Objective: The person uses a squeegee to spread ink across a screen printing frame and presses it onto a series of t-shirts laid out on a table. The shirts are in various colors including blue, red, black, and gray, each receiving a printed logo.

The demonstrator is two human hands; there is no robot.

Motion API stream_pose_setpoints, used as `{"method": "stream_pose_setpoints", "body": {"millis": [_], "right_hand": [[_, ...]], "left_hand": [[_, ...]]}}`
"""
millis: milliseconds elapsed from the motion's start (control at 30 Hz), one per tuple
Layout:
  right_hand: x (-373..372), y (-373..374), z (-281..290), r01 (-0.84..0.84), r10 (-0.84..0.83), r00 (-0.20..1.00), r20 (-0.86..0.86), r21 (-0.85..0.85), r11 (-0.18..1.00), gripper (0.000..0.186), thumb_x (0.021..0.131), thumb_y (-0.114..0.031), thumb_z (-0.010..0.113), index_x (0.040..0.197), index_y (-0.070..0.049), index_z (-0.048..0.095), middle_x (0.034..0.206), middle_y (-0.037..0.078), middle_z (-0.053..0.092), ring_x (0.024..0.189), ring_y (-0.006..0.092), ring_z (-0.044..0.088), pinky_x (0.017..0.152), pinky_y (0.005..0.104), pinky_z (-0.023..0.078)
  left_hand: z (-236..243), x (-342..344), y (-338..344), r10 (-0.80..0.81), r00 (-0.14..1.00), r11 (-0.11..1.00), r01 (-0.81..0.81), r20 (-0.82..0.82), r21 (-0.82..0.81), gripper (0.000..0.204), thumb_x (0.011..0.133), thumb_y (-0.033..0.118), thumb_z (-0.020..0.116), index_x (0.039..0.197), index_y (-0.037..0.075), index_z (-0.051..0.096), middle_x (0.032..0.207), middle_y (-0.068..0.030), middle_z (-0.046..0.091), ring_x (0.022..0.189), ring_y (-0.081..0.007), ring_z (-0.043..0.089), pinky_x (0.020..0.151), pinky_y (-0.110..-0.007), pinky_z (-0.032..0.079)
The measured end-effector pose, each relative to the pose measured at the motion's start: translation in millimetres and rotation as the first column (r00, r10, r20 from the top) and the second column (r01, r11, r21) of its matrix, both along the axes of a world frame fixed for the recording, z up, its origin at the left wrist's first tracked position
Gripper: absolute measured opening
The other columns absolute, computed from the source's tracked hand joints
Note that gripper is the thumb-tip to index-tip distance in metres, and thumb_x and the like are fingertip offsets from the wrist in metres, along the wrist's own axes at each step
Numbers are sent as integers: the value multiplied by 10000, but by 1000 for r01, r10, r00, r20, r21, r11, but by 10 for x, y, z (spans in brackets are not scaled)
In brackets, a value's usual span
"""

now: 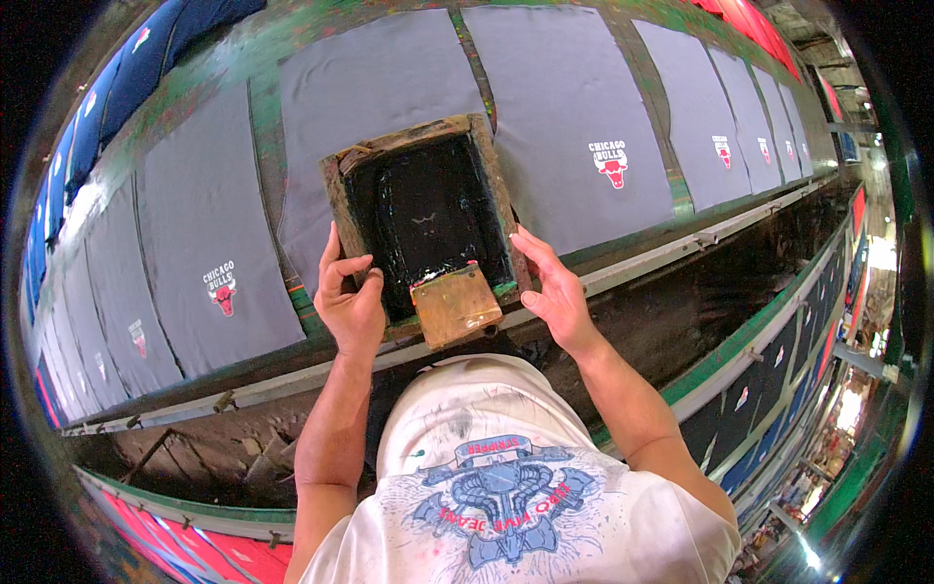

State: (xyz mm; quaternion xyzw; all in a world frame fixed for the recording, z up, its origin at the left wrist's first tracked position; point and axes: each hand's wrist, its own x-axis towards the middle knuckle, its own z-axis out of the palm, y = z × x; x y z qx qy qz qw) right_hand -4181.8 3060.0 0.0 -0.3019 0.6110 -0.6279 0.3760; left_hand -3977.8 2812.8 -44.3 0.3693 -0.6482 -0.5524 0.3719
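Observation:
A wooden screen-printing frame (496, 170) lies over a grey fabric panel (389, 73), its mesh coated with black ink. Near my body, a squeegee (457, 310) with a wooden handle leans inside the frame's near end, its edge smeared with ink. My left hand (352, 300) grips the left rail close to the near corner, fingers bent and thumb inward. On the opposite rail, my right hand (556, 297) holds the near right part between fingers and thumb. The fabric directly beneath the frame is hidden.
More grey panels lie in a row along the long table, several with a red and white print (611, 165). A metal rail (642, 265) runs along its near edge. Blue fabric (109, 102) lies at the far left. Behind me stands another table (720, 365) with coloured panels.

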Motion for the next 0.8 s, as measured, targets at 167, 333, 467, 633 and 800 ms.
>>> {"method": "stream_pose_setpoints", "body": {"millis": [167, 333, 467, 633, 800], "right_hand": [[26, -11, 21, 101, -101, 992, 70, 6, 995, 754, 1069, -291, 755, 1688, 52, 493, 1735, 190, 496, 1575, 284, 505, 1322, 465, 376], [-78, 131, 65, 264, -267, 960, 80, 52, 963, 641, 1075, -224, 751, 1633, 30, 563, 1663, 161, 608, 1514, 260, 577, 1260, 432, 448], [-192, 271, 71, 366, -367, 926, 90, 26, 930, 529, 1074, -124, 730, 1584, -19, 639, 1614, 108, 659, 1466, 233, 615, 1226, 406, 469], [-178, 391, 111, 427, -428, 903, 28, 36, 903, 489, 1050, -49, 742, 1533, -6, 674, 1531, 103, 707, 1412, 238, 658, 1166, 384, 522], [-10, 329, 297, 361, -300, 863, -407, 81, 929, 431, 991, 8, 755, 1420, -20, 753, 1431, 131, 754, 1323, 272, 716, 1099, 401, 575]], "left_hand": [[-15, 15, -30, -15, 1000, 999, 15, -1, 45, 178, 881, -97, 743, 1024, 4, 775, 1721, -258, 559, 1458, -234, 634, 1157, -347, 496], [-29, 0, -21, -16, 999, 996, 20, -45, 88, 222, 866, -108, 746, 1063, -9, 768, 1737, -263, 538, 1463, -249, 639, 1184, -357, 486], [-15, 14, -40, -23, 1000, 997, 23, -14, 68, 243, 857, -116, 740, 1075, -13, 768, 1747, -265, 524, 1492, -269, 627, 1210, -367, 477], [-4, 13, -46, -25, 1000, 994, 27, -18, 108, 237, 847, -121, 737, 1053, -9, 772, 1754, -268, 513, 1543, -298, 589, 1242, -386, 455], [-31, 2, -61, -17, 1000, 999, 17, -1, 33, 193, 845, -110, 742, 1000, 0, 774, 1752, -271, 514, 1566, -325, 568, 1271, -407, 422]]}}
